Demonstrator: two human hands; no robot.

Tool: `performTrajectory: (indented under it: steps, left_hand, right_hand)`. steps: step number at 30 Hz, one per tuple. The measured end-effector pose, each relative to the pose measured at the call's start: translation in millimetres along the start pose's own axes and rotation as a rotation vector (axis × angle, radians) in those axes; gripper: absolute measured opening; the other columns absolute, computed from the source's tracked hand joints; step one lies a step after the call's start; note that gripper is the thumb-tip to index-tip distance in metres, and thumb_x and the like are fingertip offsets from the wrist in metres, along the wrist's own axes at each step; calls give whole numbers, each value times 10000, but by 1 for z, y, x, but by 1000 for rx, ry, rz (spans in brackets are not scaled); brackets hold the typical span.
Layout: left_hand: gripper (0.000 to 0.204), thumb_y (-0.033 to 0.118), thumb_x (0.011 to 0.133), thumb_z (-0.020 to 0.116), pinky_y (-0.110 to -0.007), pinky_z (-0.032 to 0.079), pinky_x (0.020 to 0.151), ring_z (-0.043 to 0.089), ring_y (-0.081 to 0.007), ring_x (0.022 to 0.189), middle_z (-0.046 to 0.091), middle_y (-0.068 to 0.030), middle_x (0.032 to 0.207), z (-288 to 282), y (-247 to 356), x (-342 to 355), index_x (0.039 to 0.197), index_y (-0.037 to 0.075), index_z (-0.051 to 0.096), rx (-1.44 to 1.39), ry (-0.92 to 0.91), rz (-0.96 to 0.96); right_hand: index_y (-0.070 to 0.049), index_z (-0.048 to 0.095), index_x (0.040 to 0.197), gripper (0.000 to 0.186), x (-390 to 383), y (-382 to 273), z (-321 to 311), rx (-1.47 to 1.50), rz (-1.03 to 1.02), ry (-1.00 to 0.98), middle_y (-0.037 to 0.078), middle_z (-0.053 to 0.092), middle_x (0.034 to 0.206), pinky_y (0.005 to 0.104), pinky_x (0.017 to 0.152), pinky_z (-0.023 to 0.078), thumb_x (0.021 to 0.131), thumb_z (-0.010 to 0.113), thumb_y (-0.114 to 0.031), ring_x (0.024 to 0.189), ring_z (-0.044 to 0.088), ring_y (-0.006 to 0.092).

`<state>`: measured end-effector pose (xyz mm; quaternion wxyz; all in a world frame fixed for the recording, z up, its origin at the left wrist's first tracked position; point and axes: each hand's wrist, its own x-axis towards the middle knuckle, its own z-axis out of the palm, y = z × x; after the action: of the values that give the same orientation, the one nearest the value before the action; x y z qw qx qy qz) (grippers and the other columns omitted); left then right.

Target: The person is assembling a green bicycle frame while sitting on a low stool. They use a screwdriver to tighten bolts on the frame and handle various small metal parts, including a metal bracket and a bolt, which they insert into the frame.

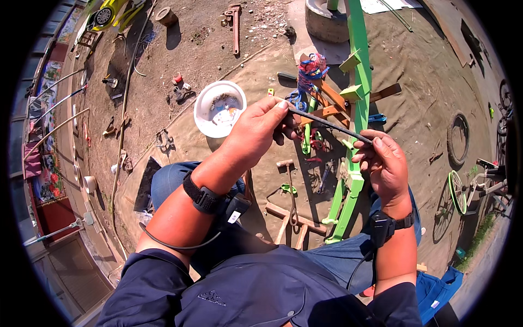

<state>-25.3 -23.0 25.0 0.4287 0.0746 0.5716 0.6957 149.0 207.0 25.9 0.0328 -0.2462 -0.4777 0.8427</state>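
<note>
Black thin rod (pixel 329 123) is held in the air in front of the torso, one end at each hand. Left hand (pixel 261 122): closed on its end, thumb pressed along the top, fingers curled under. Right hand (pixel 385 161): pinching the other end between thumb and fingers, remaining fingers loosely bent. Rod slants down to the right in view and crosses in front of the green beam (pixel 359 109); can't tell whether it touches the beam.

Both wrists wear black straps, each with a small box; left strap (pixel 197 191), right strap (pixel 403 222).

Around the hands: white bucket (pixel 202 117) just left of the left hand, small debris inside. Bundle of multicoloured cord (pixel 313 65) beyond the rod, next to orange-brown metal bars (pixel 333 97). Long-handled hammer (pixel 292 191) nearer the body, over a wooden frame (pixel 300 238) on the ground.

Further out: red pipe wrench (pixel 236 30) on the dirt, round concrete block (pixel 325 26) at the top by the green beam, black tyre (pixel 451 144) and green-rimmed wheel (pixel 451 188) on the right. Blue cloth (pixel 436 297) lower right.
</note>
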Motion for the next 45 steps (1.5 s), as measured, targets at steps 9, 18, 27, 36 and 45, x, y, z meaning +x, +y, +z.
performTrajectory:
  steps: [9, 18, 27, 36, 45]
  left_hand:
    - [229, 207, 1004, 458, -234, 462, 611, 638, -127, 760, 652, -54, 924, 0, 0, 0, 1111, 33, 561, -81, 5, -39]
    - [226, 199, 964, 567, -252, 487, 594, 615, -95, 682, 642, -48, 789, -30, 40, 3, 1006, -17, 617, 524, 241, 250]
    - [177, 91, 840, 615, -290, 514, 623, 648, -147, 665, 674, -89, 769, -157, 50, 22, 975, -4, 677, 1269, 265, -211]
    - [225, 152, 851, 598, -289, 499, 566, 642, -148, 670, 675, -65, 800, -202, 20, 34, 1011, 21, 689, 1314, 37, -516]
    - [317, 245, 897, 585, -279, 503, 535, 672, -148, 675, 688, -78, 827, -223, -10, 48, 1082, 3, 674, 1333, -62, -648]
  right_hand:
    - [48, 578, 1197, 377, 2, -2, 1, 84, -15, -15, 176, 673, 1003, 292, 695, 506, 972, 504, -246, 830, 682, 273]
    - [-37, 549, 1253, 383, 9, 8, -4, -325, 86, 150, 99, 673, 1003, 238, 658, 444, 948, 544, -268, 806, 661, 162]
    - [-27, 522, 1270, 382, 10, 9, 3, -435, 101, 63, 71, 655, 1014, 221, 656, 459, 950, 568, -230, 801, 648, 113]
    - [-8, 527, 1257, 389, 11, 9, 3, -530, 139, 66, 63, 670, 1003, 226, 675, 461, 941, 581, -229, 805, 647, 107]
    - [-5, 528, 1261, 424, 20, 12, -7, -586, 144, 104, 63, 666, 1025, 239, 683, 464, 929, 587, -263, 825, 642, 108]
